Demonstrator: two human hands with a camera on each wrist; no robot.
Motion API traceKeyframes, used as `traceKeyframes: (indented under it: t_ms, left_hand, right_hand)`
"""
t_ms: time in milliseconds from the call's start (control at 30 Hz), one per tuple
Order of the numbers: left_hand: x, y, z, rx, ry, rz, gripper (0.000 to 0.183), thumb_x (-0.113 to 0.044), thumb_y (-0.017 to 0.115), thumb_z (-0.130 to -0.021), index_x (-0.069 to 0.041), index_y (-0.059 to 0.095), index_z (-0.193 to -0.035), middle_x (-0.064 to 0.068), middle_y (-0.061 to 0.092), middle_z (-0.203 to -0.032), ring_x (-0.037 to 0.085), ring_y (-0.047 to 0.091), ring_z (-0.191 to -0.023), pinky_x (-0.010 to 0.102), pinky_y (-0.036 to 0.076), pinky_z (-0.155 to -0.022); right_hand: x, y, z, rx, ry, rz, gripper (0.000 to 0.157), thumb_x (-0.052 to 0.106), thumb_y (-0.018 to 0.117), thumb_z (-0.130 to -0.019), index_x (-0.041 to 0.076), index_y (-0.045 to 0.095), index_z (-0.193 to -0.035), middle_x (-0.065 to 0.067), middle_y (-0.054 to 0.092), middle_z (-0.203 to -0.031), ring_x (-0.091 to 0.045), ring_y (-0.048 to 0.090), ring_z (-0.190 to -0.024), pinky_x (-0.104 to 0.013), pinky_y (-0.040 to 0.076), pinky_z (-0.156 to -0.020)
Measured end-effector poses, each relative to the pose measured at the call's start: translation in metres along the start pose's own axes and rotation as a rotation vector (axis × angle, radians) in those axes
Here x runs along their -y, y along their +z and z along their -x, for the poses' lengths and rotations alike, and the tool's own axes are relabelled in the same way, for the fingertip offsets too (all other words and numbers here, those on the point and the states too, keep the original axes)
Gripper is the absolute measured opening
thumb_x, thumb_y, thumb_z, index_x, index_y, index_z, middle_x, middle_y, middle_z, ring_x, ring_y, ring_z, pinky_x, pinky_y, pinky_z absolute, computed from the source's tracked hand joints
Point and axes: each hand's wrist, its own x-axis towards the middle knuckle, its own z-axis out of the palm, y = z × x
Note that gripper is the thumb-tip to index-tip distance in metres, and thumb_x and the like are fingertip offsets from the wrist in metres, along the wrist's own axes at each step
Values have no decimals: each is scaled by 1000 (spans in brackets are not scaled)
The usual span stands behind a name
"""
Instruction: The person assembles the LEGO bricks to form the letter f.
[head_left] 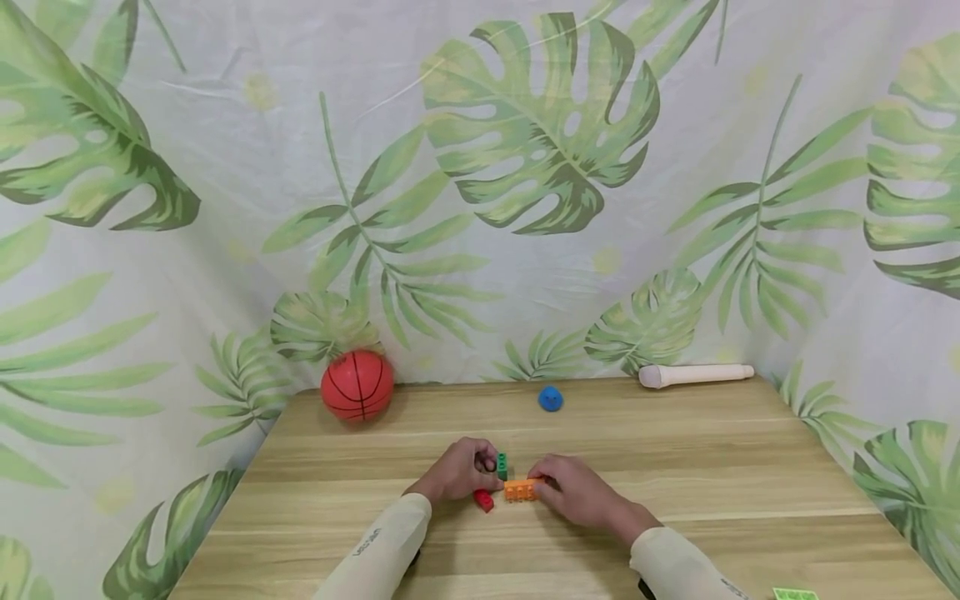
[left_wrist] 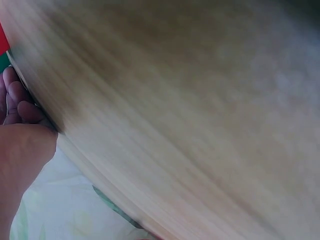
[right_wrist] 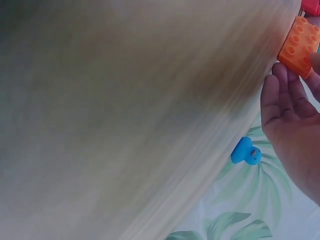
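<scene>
An orange toy building brick (head_left: 521,490) with rows of studs is pinched at its right end by my right hand (head_left: 576,490). The right wrist view shows the studded face of this orange brick (right_wrist: 299,45) near the thumb and fingertips. My left hand (head_left: 461,469) has curled fingers at a small green brick (head_left: 502,465), standing just behind the orange one. Its thumb reaches the orange brick's left end; the exact contact is hard to make out. Below that thumb lies a red brick (head_left: 483,500). Only slivers of red and green show beside the left fingers (left_wrist: 19,92).
A red toy basketball (head_left: 357,385) sits at the back left of the wooden table (head_left: 712,450). Further along the back edge are a blue duck-like toy (head_left: 551,398) and a pale microphone (head_left: 696,375). A green flat piece (head_left: 795,594) lies at the near right.
</scene>
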Motion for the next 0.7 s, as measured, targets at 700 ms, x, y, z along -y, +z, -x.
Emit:
traceKeyframes:
  t_ms: [700]
  left_hand:
    - [-2, 0, 0, 4, -26, 5, 24, -8, 91, -86, -6, 70, -98, 0, 66, -91, 12, 57, -83, 18, 47, -73]
  right_hand:
    - [-3, 0, 1, -10, 57, -31, 30, 18, 78, -100, 4, 69, -125, -6, 61, -106, -8, 50, -79, -22, 44, -73]
